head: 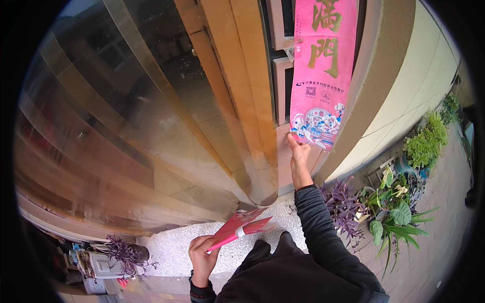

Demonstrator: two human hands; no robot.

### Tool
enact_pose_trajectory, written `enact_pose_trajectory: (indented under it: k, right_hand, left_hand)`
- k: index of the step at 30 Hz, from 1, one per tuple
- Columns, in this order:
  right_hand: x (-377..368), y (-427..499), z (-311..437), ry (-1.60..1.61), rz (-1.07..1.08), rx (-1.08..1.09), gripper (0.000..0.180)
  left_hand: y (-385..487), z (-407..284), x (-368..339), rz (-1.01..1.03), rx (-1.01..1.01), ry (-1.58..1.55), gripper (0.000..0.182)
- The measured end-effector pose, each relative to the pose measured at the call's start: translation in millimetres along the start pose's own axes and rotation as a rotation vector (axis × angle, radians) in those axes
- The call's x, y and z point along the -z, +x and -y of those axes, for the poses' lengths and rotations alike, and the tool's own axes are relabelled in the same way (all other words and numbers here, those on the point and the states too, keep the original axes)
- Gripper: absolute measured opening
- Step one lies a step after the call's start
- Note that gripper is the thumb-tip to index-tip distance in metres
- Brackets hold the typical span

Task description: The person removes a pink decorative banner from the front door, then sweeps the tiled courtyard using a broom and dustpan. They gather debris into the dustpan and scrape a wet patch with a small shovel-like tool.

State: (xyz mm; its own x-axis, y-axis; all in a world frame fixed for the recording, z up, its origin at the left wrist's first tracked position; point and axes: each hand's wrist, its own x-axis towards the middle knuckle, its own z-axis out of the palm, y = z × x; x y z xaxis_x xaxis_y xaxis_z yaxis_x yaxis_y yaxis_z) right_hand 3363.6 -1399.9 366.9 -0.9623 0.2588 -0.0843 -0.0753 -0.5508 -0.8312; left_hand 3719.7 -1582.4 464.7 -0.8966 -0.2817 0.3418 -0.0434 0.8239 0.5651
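Observation:
A long pink paper banner with gold characters and a printed flower pattern at its foot hangs against the wall strip beside the door. My right hand pinches its lower left corner between thumb and fingers. Lower down, at the left of my body, my left hand holds a folded pink paper sheet, its far end partly curled with a white underside showing. The banner's upper end runs out of view at the top.
Clear plastic strip curtains hang at the left before a doorway with an orange-brown frame. Potted plants line the wall at the right. Another purple plant and a white box stand at lower left. A speckled step lies underfoot.

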Motion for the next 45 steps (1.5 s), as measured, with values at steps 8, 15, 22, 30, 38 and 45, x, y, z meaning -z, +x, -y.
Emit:
enact_pose_trajectory:
  k: [8,15,22,30,38,45]
  right_hand:
    - [7.0,-69.8,29.0,0.089,0.175,-0.048,0.04]
    - [66.1,-124.4,102.1,-0.199,0.292,0.063,0.045]
    - [119.2,-118.5,187.2,-0.051,-0.029,0.216,0.04]
    - [-0.4,-62.8,239.1,-0.148,0.356,0.398,0.016]
    - [-143.0,-17.5,194.9,0.159,0.47,-0.117,0.043]
    - [-154.2,13.9,194.9,0.496,0.506,-0.189,0.025]
  left_hand:
    - [9.7,9.7,10.2,-0.012,-0.049,-0.039,0.013]
    - [44.1,7.5,2.6,0.064,0.101,-0.583,0.011]
    - [80.1,-9.4,-23.1,0.234,0.201,-0.925,0.012]
    - [56.9,18.9,3.0,0.035,0.073,-0.734,0.011]
    - [-19.6,73.4,61.5,-0.275,0.361,-0.698,0.019]
    - [-27.7,59.8,68.1,-0.346,0.411,-0.631,0.032]
